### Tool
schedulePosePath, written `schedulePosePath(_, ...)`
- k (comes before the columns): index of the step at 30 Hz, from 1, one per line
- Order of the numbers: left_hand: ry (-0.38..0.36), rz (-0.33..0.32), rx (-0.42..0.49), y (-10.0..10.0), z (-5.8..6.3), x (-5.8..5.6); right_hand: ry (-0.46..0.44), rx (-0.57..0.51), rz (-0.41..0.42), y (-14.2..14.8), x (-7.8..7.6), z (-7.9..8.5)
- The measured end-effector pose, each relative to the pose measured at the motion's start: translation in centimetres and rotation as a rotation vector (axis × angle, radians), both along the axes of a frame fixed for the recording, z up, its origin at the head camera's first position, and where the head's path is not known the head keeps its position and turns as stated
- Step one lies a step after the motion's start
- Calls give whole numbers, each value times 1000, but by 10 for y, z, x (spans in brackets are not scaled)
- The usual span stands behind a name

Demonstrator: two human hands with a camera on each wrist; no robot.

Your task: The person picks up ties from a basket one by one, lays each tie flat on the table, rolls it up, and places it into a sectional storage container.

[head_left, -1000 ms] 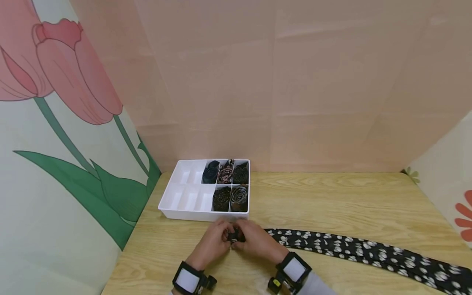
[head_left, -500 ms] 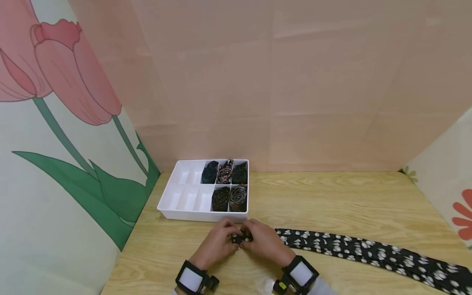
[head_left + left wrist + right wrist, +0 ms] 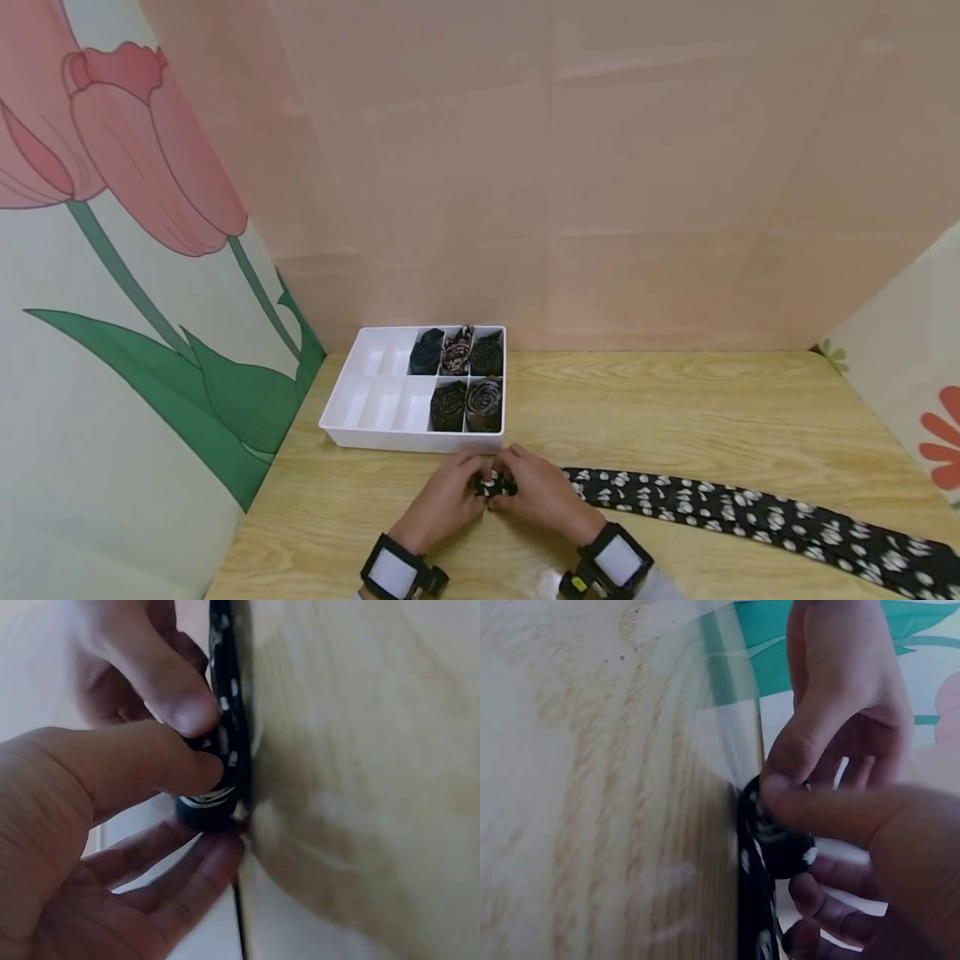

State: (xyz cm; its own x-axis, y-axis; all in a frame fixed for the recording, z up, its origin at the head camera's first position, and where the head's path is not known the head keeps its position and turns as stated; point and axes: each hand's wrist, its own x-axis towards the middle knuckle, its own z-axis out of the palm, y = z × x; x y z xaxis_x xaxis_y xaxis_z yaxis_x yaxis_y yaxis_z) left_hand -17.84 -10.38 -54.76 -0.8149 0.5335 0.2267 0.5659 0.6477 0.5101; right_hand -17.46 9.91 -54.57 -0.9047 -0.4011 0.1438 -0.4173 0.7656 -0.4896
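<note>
A black necktie (image 3: 750, 508) with a white pattern lies flat from my hands to the right edge of the head view. Its near end is wound into a small roll (image 3: 791, 855). My left hand (image 3: 447, 498) grips one side of this roll, thumb on top and fingertips beneath in the left wrist view. Opposite it, my right hand (image 3: 542, 492) pinches the roll where the flat strip runs off. Both thumbs nearly meet over the coil, and the hands cover much of it.
Just beyond the hands stands a white divided tray (image 3: 412, 440). Several dark rolled ties, among them a grey-spiral roll (image 3: 485, 406), fill its right compartments; the left ones show bare white. The wooden table (image 3: 645, 400) ends at a peach back wall (image 3: 675, 208).
Both hands have shifted a little to the right with the roll, mostly in the first half second. The tray and the far part of the necktie stay put.
</note>
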Motion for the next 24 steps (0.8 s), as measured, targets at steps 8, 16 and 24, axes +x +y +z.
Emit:
schedulePosePath(8, 11, -43, -18, 9, -2, -7, 42, 24, -6, 13, 0, -1)
schedulePosePath(16, -26, -58, -9, 15, -4, -14, 12, -4, -20, 20, -2, -2)
schedulePosePath(24, -50, -89, 6, 22, -4, -21, -12, 14, -41, 28, -5, -3)
